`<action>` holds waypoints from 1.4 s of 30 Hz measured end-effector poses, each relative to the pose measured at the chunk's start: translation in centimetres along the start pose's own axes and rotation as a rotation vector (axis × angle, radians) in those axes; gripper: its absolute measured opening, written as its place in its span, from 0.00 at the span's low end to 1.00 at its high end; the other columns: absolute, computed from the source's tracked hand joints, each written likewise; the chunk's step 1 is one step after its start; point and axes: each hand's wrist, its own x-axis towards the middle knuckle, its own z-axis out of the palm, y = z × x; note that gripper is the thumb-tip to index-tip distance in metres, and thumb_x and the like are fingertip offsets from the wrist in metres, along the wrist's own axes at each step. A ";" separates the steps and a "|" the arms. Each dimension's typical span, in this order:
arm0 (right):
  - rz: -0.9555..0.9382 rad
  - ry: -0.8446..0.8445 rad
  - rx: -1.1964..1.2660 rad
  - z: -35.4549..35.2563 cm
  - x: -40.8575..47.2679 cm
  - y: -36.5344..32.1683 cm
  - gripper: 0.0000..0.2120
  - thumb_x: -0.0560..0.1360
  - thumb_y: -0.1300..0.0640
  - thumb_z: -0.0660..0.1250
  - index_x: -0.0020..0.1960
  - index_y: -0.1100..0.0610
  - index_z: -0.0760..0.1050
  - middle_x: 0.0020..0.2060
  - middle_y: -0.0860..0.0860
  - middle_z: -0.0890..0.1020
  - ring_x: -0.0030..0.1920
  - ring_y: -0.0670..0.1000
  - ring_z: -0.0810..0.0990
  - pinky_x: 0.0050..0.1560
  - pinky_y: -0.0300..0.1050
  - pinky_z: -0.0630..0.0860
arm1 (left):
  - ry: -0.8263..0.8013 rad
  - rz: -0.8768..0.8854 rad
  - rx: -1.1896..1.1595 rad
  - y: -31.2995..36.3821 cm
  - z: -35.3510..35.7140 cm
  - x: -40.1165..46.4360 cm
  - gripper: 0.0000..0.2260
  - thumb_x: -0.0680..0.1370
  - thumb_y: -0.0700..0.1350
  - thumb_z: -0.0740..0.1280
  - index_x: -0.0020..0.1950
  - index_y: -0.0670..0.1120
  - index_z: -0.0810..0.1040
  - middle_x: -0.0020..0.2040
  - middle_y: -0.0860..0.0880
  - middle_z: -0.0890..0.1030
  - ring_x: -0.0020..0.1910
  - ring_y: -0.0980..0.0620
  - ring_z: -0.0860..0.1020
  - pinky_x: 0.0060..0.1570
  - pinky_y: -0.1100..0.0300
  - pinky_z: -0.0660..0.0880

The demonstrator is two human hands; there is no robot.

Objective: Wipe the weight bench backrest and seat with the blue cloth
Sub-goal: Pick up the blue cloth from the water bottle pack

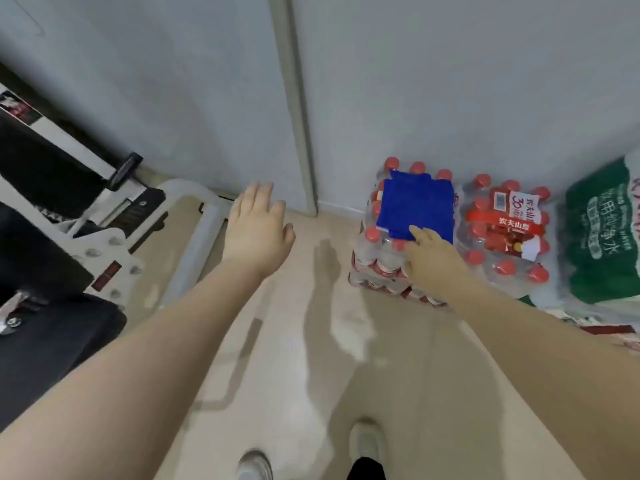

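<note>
The blue cloth (417, 207) lies folded flat on top of a stacked pack of red-capped water bottles (375, 261) by the wall. My right hand (431, 258) reaches onto the pack, its fingertips touching the cloth's near edge; no grip on the cloth is visible. My left hand (258, 230) hovers in the air over the floor, fingers spread, holding nothing. The weight bench (45, 327) with black padding and a white frame fills the left edge of the view; its black backrest (41, 168) is further back.
A second pack of red-capped bottles (505, 237) sits right of the first, and a green-wrapped pack (602, 233) stands at the far right. A white bench frame tube (197, 244) runs along the beige floor. A grey wall stands behind. My shoes (254, 465) show at the bottom.
</note>
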 end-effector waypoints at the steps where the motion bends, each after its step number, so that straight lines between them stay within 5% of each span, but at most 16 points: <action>1: 0.043 -0.039 0.012 1.4 1.1 0.4 0.20 0.78 0.57 0.57 0.69 0.57 0.65 0.76 0.54 0.52 0.74 0.56 0.53 0.69 0.52 0.59 | -0.031 -0.012 0.025 0.0 2.1 0.7 0.18 0.79 0.46 0.58 0.66 0.40 0.69 0.77 0.43 0.54 0.77 0.44 0.48 0.73 0.50 0.47; 8: 0.051 -0.057 -0.076 5.6 4.8 2.4 0.27 0.78 0.60 0.57 0.74 0.57 0.53 0.76 0.51 0.43 0.75 0.52 0.46 0.67 0.50 0.63 | -0.147 0.014 0.010 -0.5 8.7 2.5 0.18 0.79 0.47 0.56 0.67 0.42 0.68 0.77 0.44 0.52 0.77 0.46 0.45 0.73 0.52 0.46; 12: 0.000 0.035 -0.008 4.5 5.8 2.7 0.28 0.77 0.63 0.58 0.75 0.57 0.56 0.76 0.51 0.54 0.74 0.52 0.54 0.69 0.48 0.60 | -0.176 0.019 -0.015 -0.3 8.4 2.4 0.18 0.80 0.47 0.57 0.68 0.43 0.68 0.78 0.45 0.51 0.77 0.48 0.44 0.73 0.53 0.49; 16: 0.072 0.370 0.460 0.2 4.3 2.2 0.18 0.75 0.67 0.60 0.64 0.62 0.72 0.64 0.56 0.75 0.62 0.57 0.73 0.63 0.49 0.69 | -0.175 0.023 -0.119 1.5 4.8 1.7 0.18 0.79 0.47 0.57 0.68 0.43 0.68 0.77 0.45 0.53 0.77 0.47 0.47 0.73 0.53 0.53; 19: 0.057 0.501 0.713 -5.0 1.2 0.8 0.14 0.75 0.68 0.61 0.59 0.63 0.76 0.58 0.55 0.79 0.56 0.55 0.77 0.56 0.42 0.69 | -0.147 0.048 -0.167 3.7 0.7 0.4 0.19 0.79 0.47 0.58 0.69 0.44 0.66 0.77 0.46 0.55 0.75 0.46 0.54 0.71 0.55 0.56; 23: -0.008 0.405 1.073 -11.0 -3.8 -3.3 0.12 0.74 0.68 0.63 0.56 0.61 0.77 0.52 0.49 0.78 0.53 0.48 0.78 0.56 0.39 0.72 | -0.101 0.057 -0.327 6.3 -5.4 -2.2 0.24 0.78 0.47 0.60 0.73 0.47 0.60 0.76 0.48 0.57 0.74 0.47 0.59 0.71 0.55 0.60; 28: -0.240 0.155 1.331 -19.9 -10.9 -9.1 0.11 0.74 0.69 0.64 0.47 0.55 0.79 0.47 0.53 0.83 0.50 0.48 0.81 0.50 0.41 0.78 | 0.023 0.144 -0.424 6.2 -15.3 -7.2 0.34 0.72 0.55 0.65 0.75 0.48 0.57 0.73 0.48 0.63 0.71 0.50 0.65 0.69 0.54 0.64; 30: -0.376 0.073 1.298 -23.3 -12.7 -11.1 0.14 0.74 0.69 0.64 0.41 0.51 0.78 0.40 0.49 0.83 0.42 0.42 0.82 0.43 0.34 0.77 | 0.046 0.145 -0.456 5.2 -18.3 -9.3 0.27 0.72 0.54 0.66 0.69 0.48 0.66 0.66 0.48 0.73 0.64 0.50 0.72 0.63 0.53 0.70; 33: -0.532 0.015 1.189 -27.2 -14.8 -14.1 0.15 0.74 0.69 0.64 0.41 0.49 0.76 0.39 0.45 0.81 0.38 0.39 0.80 0.46 0.32 0.76 | 0.072 0.014 -0.453 3.3 -22.1 -12.4 0.13 0.75 0.52 0.66 0.56 0.48 0.72 0.46 0.50 0.79 0.49 0.48 0.77 0.46 0.53 0.73; 38: -0.604 -0.086 1.091 -29.0 -16.3 -18.2 0.04 0.76 0.55 0.64 0.49 0.48 0.76 0.46 0.45 0.80 0.47 0.44 0.78 0.53 0.38 0.74 | 0.217 -0.127 -0.588 -1.6 -26.5 -17.7 0.10 0.76 0.51 0.65 0.56 0.50 0.75 0.49 0.55 0.80 0.49 0.53 0.76 0.48 0.61 0.70; 42: -0.637 -0.252 0.922 -30.1 -16.6 -21.7 0.08 0.73 0.57 0.69 0.47 0.61 0.78 0.40 0.51 0.79 0.42 0.48 0.77 0.48 0.46 0.73 | 0.197 -0.166 -0.817 -5.9 -28.8 -21.1 0.05 0.76 0.50 0.65 0.48 0.51 0.77 0.46 0.55 0.81 0.47 0.55 0.78 0.49 0.59 0.75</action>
